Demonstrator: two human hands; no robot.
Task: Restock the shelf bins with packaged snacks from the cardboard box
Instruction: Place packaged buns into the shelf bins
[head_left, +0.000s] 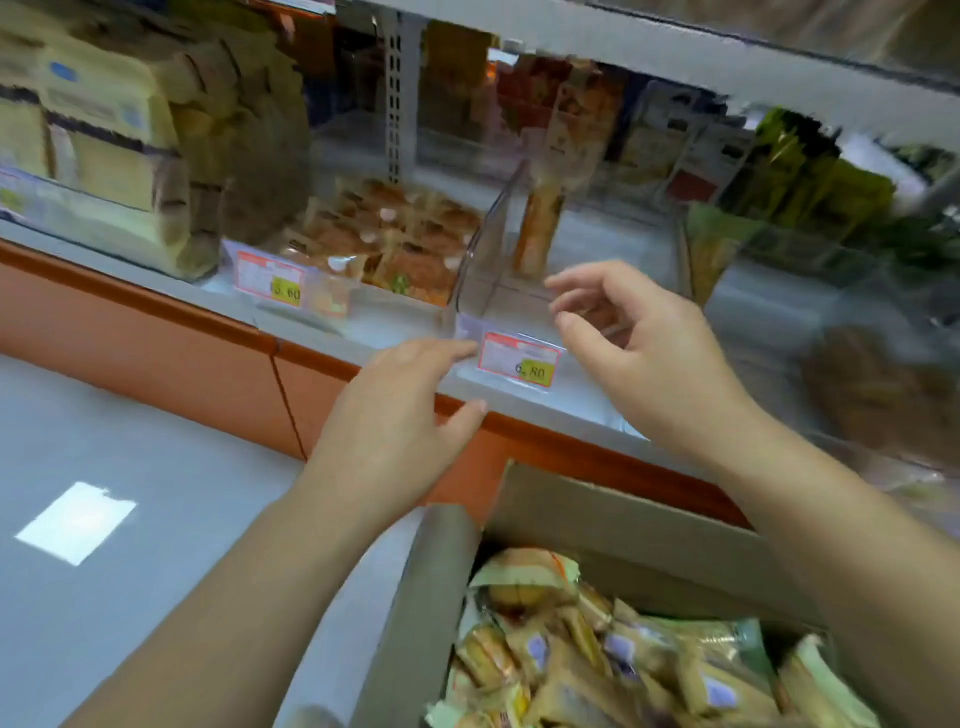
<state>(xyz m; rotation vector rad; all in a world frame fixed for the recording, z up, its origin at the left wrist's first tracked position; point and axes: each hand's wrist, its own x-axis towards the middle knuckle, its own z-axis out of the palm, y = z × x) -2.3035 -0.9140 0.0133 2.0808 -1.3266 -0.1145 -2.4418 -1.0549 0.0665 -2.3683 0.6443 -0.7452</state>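
Leftmost, at ten o'clock in the frame, pale yellow packs stand stacked on the shelf. Further right, near twelve o'clock, orange snack packets fill a clear bin that carries a red-bordered price tag on its front.

At the centre the left hand reaches forward. Its fingers are straight and pressed together and its thumb is held apart. The fingertips lie at the lower front corner of a second clear bin, just beside that bin's own price tag. This hand holds nothing.

The second bin is nearly bare, with one tall packet upright toward its back, at one o'clock.

At three o'clock from the left hand, the right hand hovers at the bin's front rim. Its fingers are bent and spread apart and grip nothing visible. Blur hides whether they touch the rim.

At five o'clock, below both forearms, the cardboard box stands open with its flaps up. The packaged snacks are heaped inside it. Green packets fill the shelf at two o'clock.
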